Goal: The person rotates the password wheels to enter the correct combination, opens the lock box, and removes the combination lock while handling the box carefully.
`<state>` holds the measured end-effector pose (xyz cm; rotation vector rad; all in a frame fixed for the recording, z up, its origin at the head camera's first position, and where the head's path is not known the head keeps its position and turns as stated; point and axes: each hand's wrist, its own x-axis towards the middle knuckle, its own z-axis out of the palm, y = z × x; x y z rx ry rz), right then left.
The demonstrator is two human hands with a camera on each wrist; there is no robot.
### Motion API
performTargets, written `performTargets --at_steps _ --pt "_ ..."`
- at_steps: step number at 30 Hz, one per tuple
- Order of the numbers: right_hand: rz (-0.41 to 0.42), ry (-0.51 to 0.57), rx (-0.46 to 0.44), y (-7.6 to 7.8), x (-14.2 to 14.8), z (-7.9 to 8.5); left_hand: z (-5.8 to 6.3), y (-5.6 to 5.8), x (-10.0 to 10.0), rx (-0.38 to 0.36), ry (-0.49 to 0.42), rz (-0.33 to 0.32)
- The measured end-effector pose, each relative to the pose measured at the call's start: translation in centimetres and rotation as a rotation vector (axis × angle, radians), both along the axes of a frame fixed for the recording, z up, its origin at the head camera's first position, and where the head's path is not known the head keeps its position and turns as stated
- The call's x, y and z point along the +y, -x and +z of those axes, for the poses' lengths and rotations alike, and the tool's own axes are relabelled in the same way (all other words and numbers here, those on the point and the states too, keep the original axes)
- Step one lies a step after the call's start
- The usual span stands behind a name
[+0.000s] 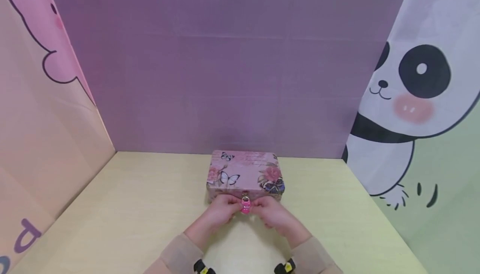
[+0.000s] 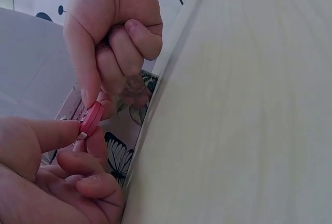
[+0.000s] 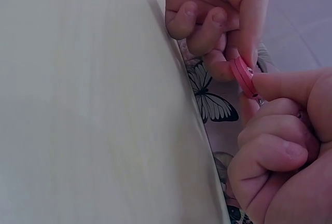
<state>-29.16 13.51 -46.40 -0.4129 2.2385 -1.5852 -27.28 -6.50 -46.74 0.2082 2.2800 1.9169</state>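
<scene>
A pink padlock (image 1: pixel 245 206) hangs by its metal shackle at the front clasp of a pink tin box (image 1: pixel 245 169) printed with butterflies and roses. The box's lid is down. From the left, my left hand (image 1: pixel 223 208) pinches the padlock between thumb and fingers. My right hand (image 1: pixel 271 211) pinches its other side. In the left wrist view, small pale marks show on the face of the padlock (image 2: pixel 89 119), between both thumbs. The right wrist view has the padlock (image 3: pixel 243 78) edge-on, and the other fingers of my right hand (image 3: pixel 290 146) are curled in.
The box stands on a pale wooden table (image 1: pixel 150 207), near its back edge. A purple cloth wall (image 1: pixel 225 65) rises behind it. Printed panels flank the table, with a panda (image 1: pixel 420 78) on the right one.
</scene>
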Motion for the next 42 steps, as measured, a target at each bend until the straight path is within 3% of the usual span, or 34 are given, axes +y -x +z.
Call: performTargets --at_steps 18,32,42 --pt "-0.004 0.017 -0.026 -0.36 -0.09 -0.10 0.30 -0.37 0.07 0.010 0.027 -0.001" --pt "0.012 0.026 -0.022 -0.34 -0.10 -0.18 -0.20 -0.09 -0.01 0.039 0.029 0.006" --pt "0.004 0.013 0.001 -0.45 -0.06 -0.25 0.29 -0.37 0.02 0.029 0.034 0.003"
